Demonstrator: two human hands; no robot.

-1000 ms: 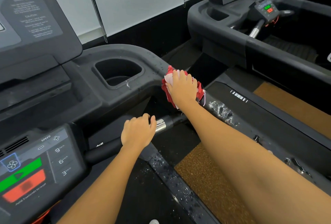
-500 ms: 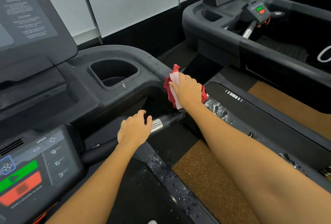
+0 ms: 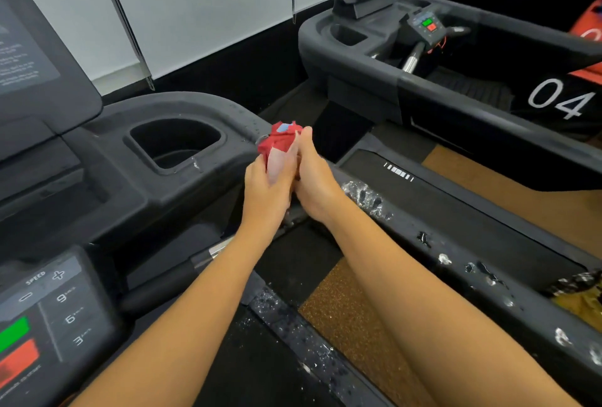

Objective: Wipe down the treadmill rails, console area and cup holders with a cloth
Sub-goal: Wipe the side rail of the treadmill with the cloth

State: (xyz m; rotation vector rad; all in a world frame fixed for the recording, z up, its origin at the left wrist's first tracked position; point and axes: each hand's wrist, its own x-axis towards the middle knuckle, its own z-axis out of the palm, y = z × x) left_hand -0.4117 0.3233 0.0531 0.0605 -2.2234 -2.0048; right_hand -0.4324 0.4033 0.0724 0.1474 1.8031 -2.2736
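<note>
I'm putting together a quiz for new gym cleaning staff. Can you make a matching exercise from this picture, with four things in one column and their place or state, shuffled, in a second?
Things
1. red cloth
2. cup holder
3. side rail
4. speed panel

Place or state
A. spattered with white droplets
B. bottom left of the view
C. gripped by the left hand and right hand
D. dark recess left of the hands

Pairs: 1-C, 2-D, 3-A, 4-B
</note>
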